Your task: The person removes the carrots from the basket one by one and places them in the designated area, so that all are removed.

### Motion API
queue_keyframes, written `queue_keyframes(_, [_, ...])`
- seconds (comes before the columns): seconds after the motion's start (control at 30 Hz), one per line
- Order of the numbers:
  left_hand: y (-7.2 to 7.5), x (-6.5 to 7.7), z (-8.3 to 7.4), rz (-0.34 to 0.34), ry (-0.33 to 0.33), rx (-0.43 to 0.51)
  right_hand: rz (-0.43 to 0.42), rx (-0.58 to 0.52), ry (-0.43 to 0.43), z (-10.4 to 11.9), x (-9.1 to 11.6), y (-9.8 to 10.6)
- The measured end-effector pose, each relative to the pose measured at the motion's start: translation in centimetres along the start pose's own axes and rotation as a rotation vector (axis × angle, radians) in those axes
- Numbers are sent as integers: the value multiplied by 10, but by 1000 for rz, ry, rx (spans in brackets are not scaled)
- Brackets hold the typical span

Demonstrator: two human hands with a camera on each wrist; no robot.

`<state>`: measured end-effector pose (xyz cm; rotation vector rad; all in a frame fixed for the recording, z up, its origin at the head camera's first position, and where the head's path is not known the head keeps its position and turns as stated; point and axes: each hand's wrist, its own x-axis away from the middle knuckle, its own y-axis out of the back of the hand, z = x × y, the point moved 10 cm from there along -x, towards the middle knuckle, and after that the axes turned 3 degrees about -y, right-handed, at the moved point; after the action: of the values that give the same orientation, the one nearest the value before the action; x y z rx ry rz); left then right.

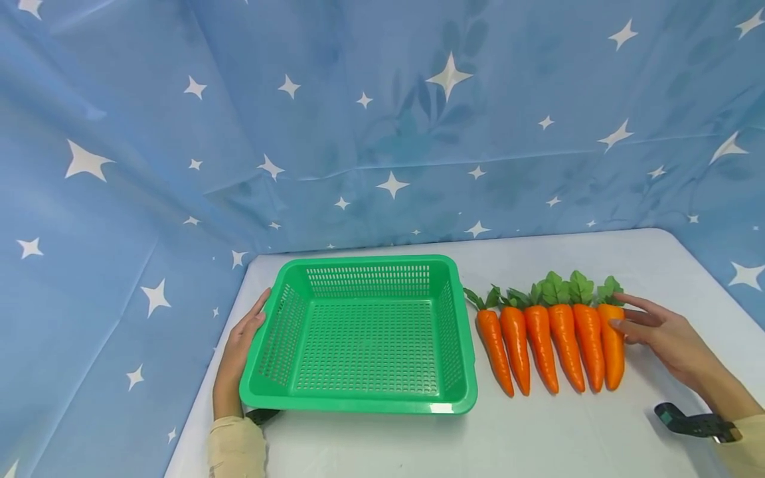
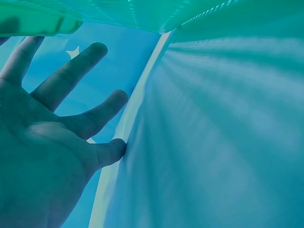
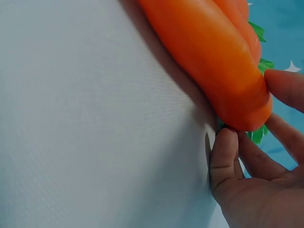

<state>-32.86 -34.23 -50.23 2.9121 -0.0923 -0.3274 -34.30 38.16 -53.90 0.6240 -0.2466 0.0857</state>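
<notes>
A green plastic basket (image 1: 358,403) with perforated walls sits on the left half of the table, nothing inside it. Along its left side lies my left hand (image 1: 236,345), next to the rim; in the left wrist view its fingers (image 2: 76,71) are spread and straight below the green rim. To the right of the basket, several orange carrots with green leaves lie side by side in a row. My right hand (image 1: 672,338) holds the rightmost carrot (image 1: 613,358) near its leafy end, thumb on top. The right wrist view shows fingertips (image 3: 224,145) against that carrot's side.
A white cloth covers the table (image 1: 538,438). Blue curtains (image 1: 370,133) with white stars hang behind and to the left. The leftmost carrot (image 1: 495,352) lies close to the basket's right wall. Each wrist wears a black strap device (image 1: 693,423).
</notes>
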Motion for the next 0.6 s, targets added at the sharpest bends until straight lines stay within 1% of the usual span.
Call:
queue_keyframes(0.1, [0, 0, 2, -12, 28, -7, -16, -6, 17, -1, 0, 1])
queue_keyframes(0.2, [2, 0, 5, -33, 75, -30, -43, -16, 41, -1, 1, 1])
queue_keyframes(0.37, [10, 1, 10, -64, 133, -63, -102, -16, 66, 1, 2, 2])
queue_keyframes(0.43, [14, 2, 11, -85, 158, -81, -126, 5, 64, 2, 1, 4])
queue_keyframes(0.53, [23, 5, 14, -120, 201, -142, -173, 66, 43, 4, 0, 10])
queue_keyframes(0.6, [30, 6, 13, -136, 200, -169, -216, 111, 21, 5, 1, 17])
